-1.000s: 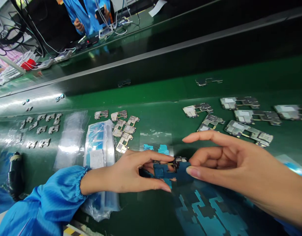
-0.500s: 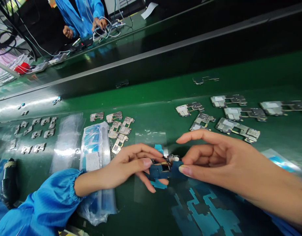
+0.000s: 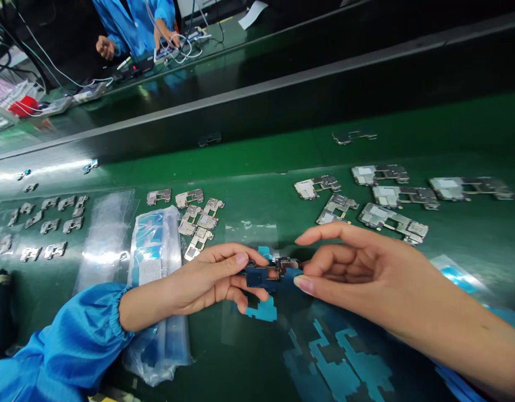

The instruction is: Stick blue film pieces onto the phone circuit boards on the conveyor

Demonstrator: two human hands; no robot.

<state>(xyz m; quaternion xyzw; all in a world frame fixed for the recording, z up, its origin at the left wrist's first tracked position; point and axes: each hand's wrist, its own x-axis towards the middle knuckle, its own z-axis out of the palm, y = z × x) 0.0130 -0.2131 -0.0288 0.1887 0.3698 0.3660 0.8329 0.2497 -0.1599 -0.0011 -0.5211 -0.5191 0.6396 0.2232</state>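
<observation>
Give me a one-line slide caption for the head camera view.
Both hands, left and right, pinch a small blue-covered circuit board above a green bench strewn with more boards.

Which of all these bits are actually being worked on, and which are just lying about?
In hand:
- left hand and right hand, pinching one circuit board between them
- blue sticker lying just under it

Lying about:
- boards to the right
- small metal shields in the middle
- plastic bag by the left wrist
- blue sticker sheet in front
- another person's hand at the far bench
</observation>
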